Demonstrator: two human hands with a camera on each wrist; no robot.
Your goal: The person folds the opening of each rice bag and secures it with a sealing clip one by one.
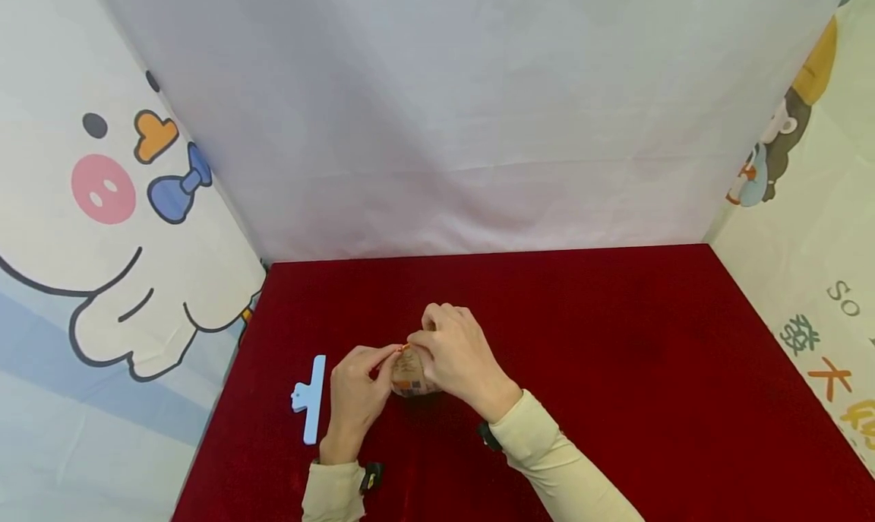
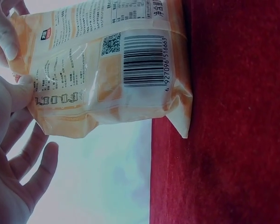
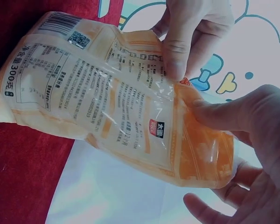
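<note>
An orange plastic food bag [image 1: 410, 379] stands upright on the red cloth, its printed back with a barcode [image 2: 143, 60] facing the wrist cameras. At its top edge my left hand [image 1: 358, 389] pinches the film between thumb and forefinger, the other fingers loosely spread. Close beside it, my right hand [image 1: 456, 352] pinches the same top edge with thumb and fingers. In the right wrist view, the film between the two thumbs [image 3: 214, 114] looks creased and the orange top end [image 3: 203, 154] droops toward the right hand. A light blue sealing clip [image 1: 313, 400] lies left of my left hand.
Red cloth [image 1: 615, 370] covers the table. White fabric [image 1: 478, 127] hangs behind it, and printed cartoon curtains [image 1: 109, 279] stand at the left and right sides. Dark wrist camera mounts [image 1: 371, 477] sit at both cuffs.
</note>
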